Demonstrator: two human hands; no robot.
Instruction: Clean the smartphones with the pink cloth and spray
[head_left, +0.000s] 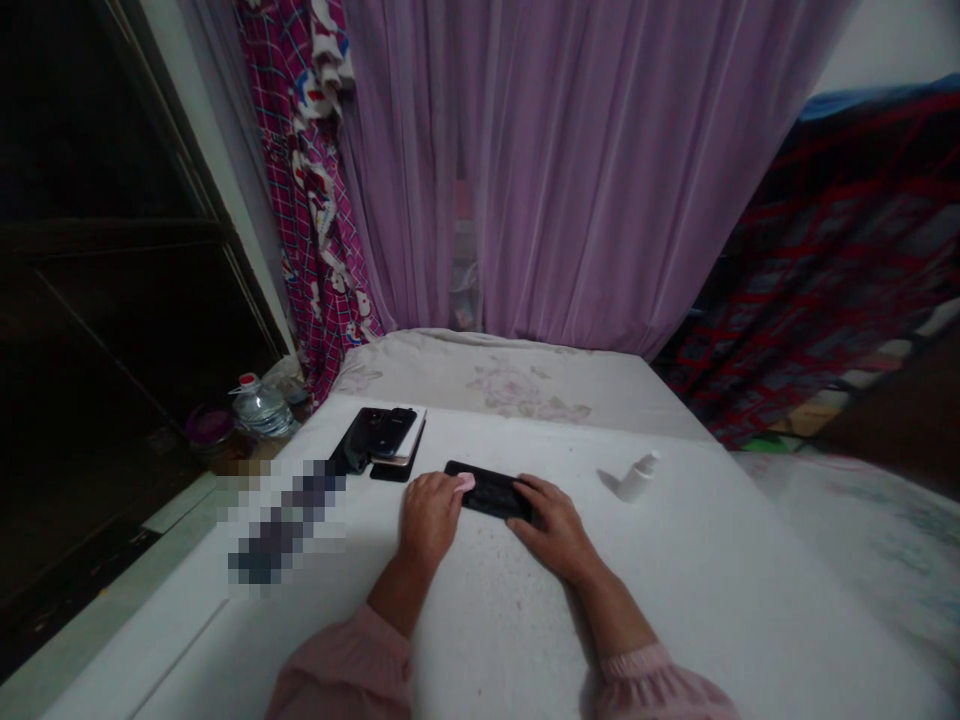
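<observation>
Resting on the white-covered counter (495,630) in the head view, a flat black rectangular phone (487,490) lies between the person's two hands. The left hand (431,515) curls at its left end, fingers closed on a small pale-pink cloth (466,482) pressed against the phone. The right hand (553,525) spans the phone's right end, its fingers slightly parted and gripping, thumb along the near edge.

Left of the phone, near the counter's left edge, sits a cluster of black and white phones (397,440), partly overlapping; a pixelated patch hides what is just nearer. White surface runs between the right hand and a small white plastic bottle (639,478), and from the phone toward the person, where tiny specks dot it. At the far end, cream floral fabric (517,385) reaches to the purple curtains (585,170). Lettering on the phones and bottle is too small and blurred to read.
</observation>
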